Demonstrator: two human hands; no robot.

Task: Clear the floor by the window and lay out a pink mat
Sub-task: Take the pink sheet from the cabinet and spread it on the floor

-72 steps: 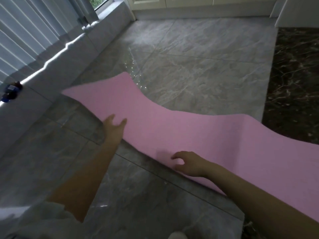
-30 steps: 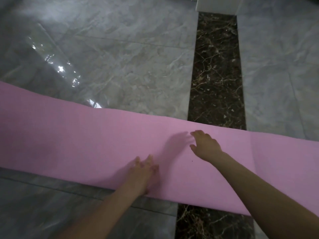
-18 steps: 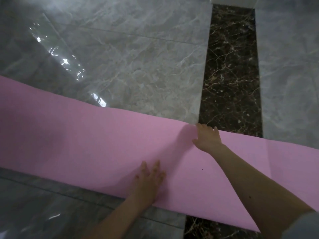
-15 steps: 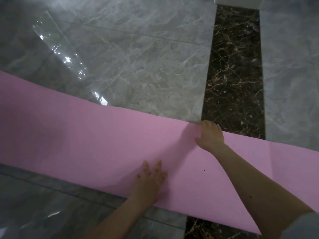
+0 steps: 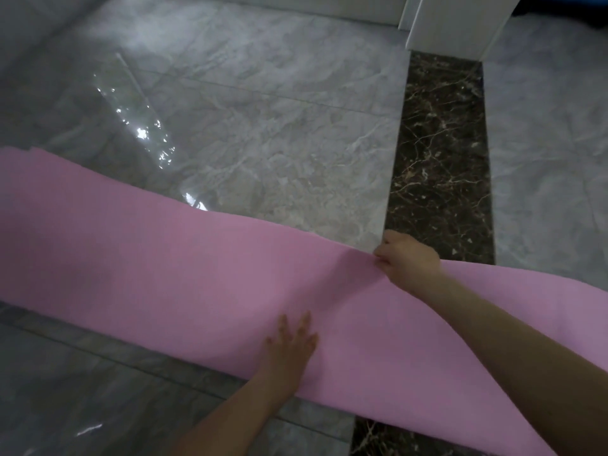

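Note:
A long pink mat (image 5: 158, 268) lies across the grey marble floor from the left edge of the view to the lower right. My left hand (image 5: 291, 347) rests flat on the mat near its near edge, fingers straight and spread. My right hand (image 5: 406, 260) grips the mat's far edge, fingers curled over it, and the mat bulges up slightly there.
A clear plastic sheet (image 5: 138, 126) lies on the grey floor beyond the mat at the left. A dark brown marble strip (image 5: 441, 159) runs away from me under the mat. A white cabinet corner (image 5: 454, 24) stands at the top right.
My right hand slid to the mat's far edge and curled round it. My left hand stayed flat on the mat. The view shifted slightly.

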